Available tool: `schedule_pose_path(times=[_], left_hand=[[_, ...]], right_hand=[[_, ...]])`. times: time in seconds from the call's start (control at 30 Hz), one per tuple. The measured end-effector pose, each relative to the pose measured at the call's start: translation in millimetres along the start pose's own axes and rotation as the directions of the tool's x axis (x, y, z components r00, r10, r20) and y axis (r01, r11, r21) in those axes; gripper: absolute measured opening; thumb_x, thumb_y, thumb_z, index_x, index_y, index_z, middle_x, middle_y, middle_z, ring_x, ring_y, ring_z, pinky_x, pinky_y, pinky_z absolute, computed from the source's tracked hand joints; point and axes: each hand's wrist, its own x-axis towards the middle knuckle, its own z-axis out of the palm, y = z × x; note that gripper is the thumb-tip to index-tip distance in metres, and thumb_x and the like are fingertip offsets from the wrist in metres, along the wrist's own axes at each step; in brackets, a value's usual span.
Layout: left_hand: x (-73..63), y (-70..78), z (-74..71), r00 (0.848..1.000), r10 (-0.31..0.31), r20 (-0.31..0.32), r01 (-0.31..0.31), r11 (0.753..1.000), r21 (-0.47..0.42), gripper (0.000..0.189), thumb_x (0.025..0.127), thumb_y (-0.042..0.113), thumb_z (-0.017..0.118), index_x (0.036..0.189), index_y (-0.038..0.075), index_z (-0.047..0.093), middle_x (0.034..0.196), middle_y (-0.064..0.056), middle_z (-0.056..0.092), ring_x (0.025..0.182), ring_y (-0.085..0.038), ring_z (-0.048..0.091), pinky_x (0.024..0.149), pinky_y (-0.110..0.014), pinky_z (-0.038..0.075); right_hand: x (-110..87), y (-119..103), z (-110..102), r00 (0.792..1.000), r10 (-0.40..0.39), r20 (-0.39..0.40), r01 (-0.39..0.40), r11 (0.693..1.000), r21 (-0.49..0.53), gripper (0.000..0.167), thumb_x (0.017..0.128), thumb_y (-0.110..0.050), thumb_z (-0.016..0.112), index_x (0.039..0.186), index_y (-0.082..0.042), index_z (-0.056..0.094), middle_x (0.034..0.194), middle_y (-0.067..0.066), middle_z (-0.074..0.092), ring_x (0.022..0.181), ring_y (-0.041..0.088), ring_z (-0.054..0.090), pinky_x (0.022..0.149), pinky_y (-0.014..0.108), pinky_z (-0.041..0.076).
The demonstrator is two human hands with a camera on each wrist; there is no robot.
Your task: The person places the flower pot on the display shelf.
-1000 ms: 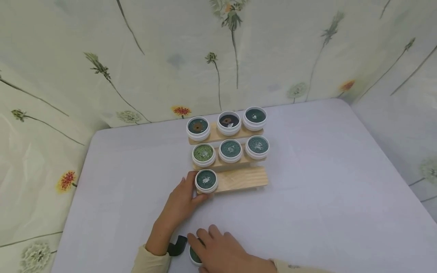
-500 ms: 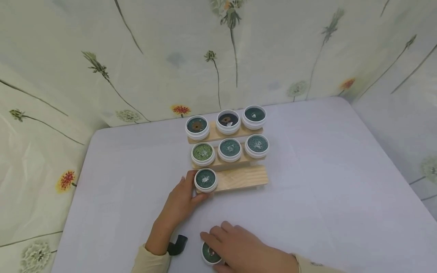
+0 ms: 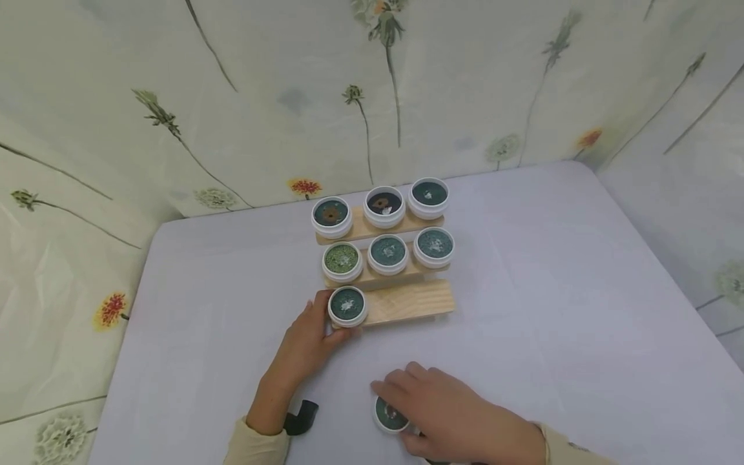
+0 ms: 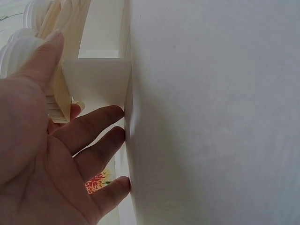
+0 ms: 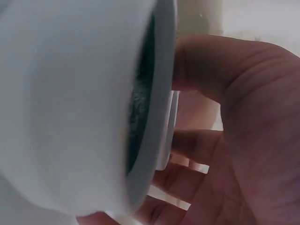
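Note:
My left hand (image 3: 306,337) holds the left end of the lowest step of a wooden tiered rack (image 3: 413,302). In the left wrist view its thumb lies along the plank's (image 4: 70,35) front edge, with a finger behind. Beside that hand, a round white jar with a dark green top (image 3: 347,305) sits on the step. Nearer me, my right hand (image 3: 447,410) grips another white-rimmed green jar (image 3: 388,416) low over the table, its fingers partly covering the top. A large white jar (image 5: 79,108) fills the near side of the right wrist view.
The rack's middle step carries three jars, one a lighter speckled green (image 3: 341,259). Three more stand on the top step, including a dark one with a brown patch (image 3: 384,205). A black curved piece (image 3: 301,418) is at the left wrist. Flower-patterned cloth (image 3: 261,116) hangs behind the table.
The right hand has moved to the right and slightly forward, taking the green jar with it. The left hand has stayed at the rack's end.

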Motion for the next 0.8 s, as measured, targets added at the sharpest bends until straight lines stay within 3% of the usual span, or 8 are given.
schedule_pose_path(times=[0.13, 0.37, 0.8], left_hand=[[-0.8, 0.6, -0.7, 1.000, 0.006, -0.002, -0.006, 1.000, -0.005, 0.074, 0.088, 0.040, 0.085, 0.146, 0.016, 0.045, 0.146, -0.007, 0.061, 0.139, -0.030, 0.055, 0.126, -0.046, 0.023], [-0.5, -0.8, -0.2, 1.000, 0.007, -0.001, -0.007, 1.000, -0.003, 0.074, 0.088, 0.040, 0.085, 0.146, 0.016, 0.045, 0.146, -0.008, 0.061, 0.138, -0.030, 0.056, 0.126, -0.046, 0.024], [-0.2, -0.1, -1.1, 1.000, 0.028, -0.006, -0.028, 1.000, -0.005, 0.073, 0.088, 0.036, 0.086, 0.144, 0.013, 0.045, 0.144, -0.009, 0.062, 0.137, -0.030, 0.056, 0.126, -0.046, 0.024]], right_hand=[[-1.7, 2, -5, 0.999, 0.050, 0.006, -0.050, 0.999, -0.011, 0.068, 0.085, -0.029, 0.082, 0.147, -0.017, 0.058, 0.133, -0.001, 0.063, 0.110, 0.013, 0.056, 0.088, 0.033, 0.057], [-7.5, 13, -7, 0.992, 0.111, -0.060, -0.113, 0.993, -0.036, 0.068, 0.084, -0.030, 0.083, 0.144, -0.009, 0.059, 0.128, 0.004, 0.065, 0.110, 0.017, 0.058, 0.087, 0.036, 0.057], [-12.3, 23, -18, 0.969, 0.223, -0.110, -0.219, 0.975, 0.048, 0.067, 0.085, -0.037, 0.084, 0.140, -0.007, 0.060, 0.125, 0.005, 0.067, 0.112, 0.018, 0.063, 0.095, 0.042, 0.058]])
